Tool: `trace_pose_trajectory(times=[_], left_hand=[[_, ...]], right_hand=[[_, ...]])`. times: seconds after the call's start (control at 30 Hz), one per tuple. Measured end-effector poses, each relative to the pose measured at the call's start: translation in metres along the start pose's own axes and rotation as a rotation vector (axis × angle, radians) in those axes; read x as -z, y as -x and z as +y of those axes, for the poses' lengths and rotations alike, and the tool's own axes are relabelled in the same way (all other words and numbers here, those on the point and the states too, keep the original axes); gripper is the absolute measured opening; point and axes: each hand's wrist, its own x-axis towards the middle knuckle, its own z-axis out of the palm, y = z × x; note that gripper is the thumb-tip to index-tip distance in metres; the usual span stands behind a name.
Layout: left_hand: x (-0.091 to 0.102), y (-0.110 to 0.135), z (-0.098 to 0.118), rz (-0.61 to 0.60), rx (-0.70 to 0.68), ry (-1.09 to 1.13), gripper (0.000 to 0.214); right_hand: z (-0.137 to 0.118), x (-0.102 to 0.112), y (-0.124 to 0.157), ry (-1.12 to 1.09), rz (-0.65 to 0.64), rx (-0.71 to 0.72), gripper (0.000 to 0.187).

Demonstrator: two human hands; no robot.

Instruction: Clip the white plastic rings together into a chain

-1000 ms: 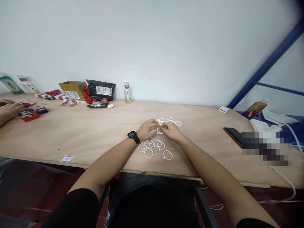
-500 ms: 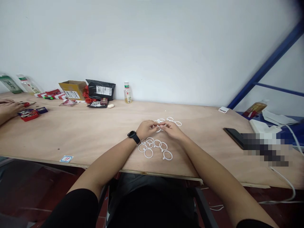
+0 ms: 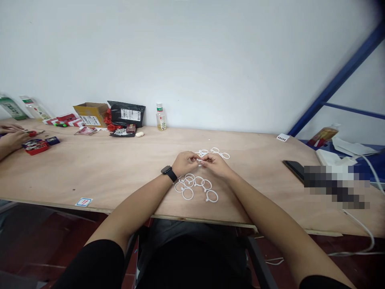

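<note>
My left hand (image 3: 185,163), with a black watch (image 3: 169,174) on the wrist, and my right hand (image 3: 215,165) meet fingertip to fingertip over the wooden table (image 3: 120,168). Both are pinched on a small white plastic ring (image 3: 199,161) held between them. Just in front of the hands lies a cluster of several white rings (image 3: 195,186). A smaller group of white rings (image 3: 215,153) lies behind the hands.
Another person's hands (image 3: 10,136) work at the far left by a red tray (image 3: 36,146). A cardboard box (image 3: 90,113), a black parcel (image 3: 126,113) and a small bottle (image 3: 161,117) stand by the wall. A black phone (image 3: 294,167) and white cable (image 3: 363,228) lie right.
My hands have lifted slightly and kept working the ring between the fingertips. The rings on the table have not moved.
</note>
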Motion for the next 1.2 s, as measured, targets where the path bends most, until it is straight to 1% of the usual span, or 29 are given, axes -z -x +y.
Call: trace_pose_trajectory(times=[0.13,0.3,0.37,0.47,0.57,0.63,0.7,0.73,0.77,0.8,0.87,0.93,0.97,1.0,1.07,1.1,1.13,1.2], left_hand=[[-0.001,0.0,0.002,0.018,0.024,-0.013,0.006],[-0.002,0.0,0.004,0.0,0.116,-0.004,0.003],[-0.002,0.001,0.004,-0.016,0.103,-0.004,0.006],[-0.001,0.0,0.001,-0.023,0.045,-0.029,0.017],[-0.001,0.0,-0.004,-0.007,-0.025,-0.064,0.036],[0.0,0.0,-0.007,0.003,-0.05,-0.093,0.049],[0.0,0.0,-0.01,0.021,-0.026,-0.121,0.048],[0.001,0.0,-0.012,0.033,-0.002,-0.133,0.045],[0.001,0.0,-0.013,0.043,0.021,-0.14,0.041],[0.001,0.0,-0.013,0.051,0.038,-0.144,0.038],[0.001,0.0,-0.014,0.055,0.048,-0.146,0.034],[0.002,0.0,-0.013,0.046,0.035,-0.148,0.032],[0.002,-0.001,-0.013,0.042,0.029,-0.15,0.03],[0.002,-0.001,-0.012,0.038,0.024,-0.151,0.029],[0.002,-0.001,-0.011,0.029,0.022,-0.153,0.026],[0.002,-0.001,-0.011,0.025,0.023,-0.155,0.024],[0.002,-0.001,-0.01,0.019,0.025,-0.155,0.022],[0.001,-0.001,-0.009,-0.001,0.031,-0.147,0.019]], right_hand=[[-0.005,-0.003,0.001,0.027,-0.024,0.021,0.03],[-0.01,-0.004,0.002,0.089,-0.036,0.041,0.028],[-0.011,-0.005,0.002,0.097,-0.04,0.051,0.027],[-0.009,-0.004,0.002,0.123,-0.028,0.067,0.025],[-0.008,0.002,0.001,0.253,0.057,0.082,0.019],[-0.009,0.009,0.0,0.391,0.15,0.114,0.021],[-0.013,0.016,0.0,0.468,0.215,0.143,0.031],[-0.015,0.02,0.001,0.465,0.212,0.141,0.033],[-0.018,0.022,0.001,0.44,0.172,0.124,0.031],[-0.02,0.024,0.003,0.404,0.088,0.094,0.028],[-0.024,0.024,0.005,0.335,-0.172,0.016,0.026],[-0.025,0.021,0.008,0.288,-0.413,-0.052,0.028],[-0.025,0.019,0.009,0.271,-0.496,-0.077,0.029],[-0.024,0.017,0.01,0.26,-0.544,-0.094,0.028],[-0.022,0.013,0.011,0.257,-0.578,-0.098,0.021],[-0.021,0.011,0.011,0.266,-0.574,-0.088,0.018],[-0.02,0.01,0.011,0.281,-0.55,-0.071,0.015],[-0.017,0.008,0.01,0.317,-0.455,-0.037,0.012]])
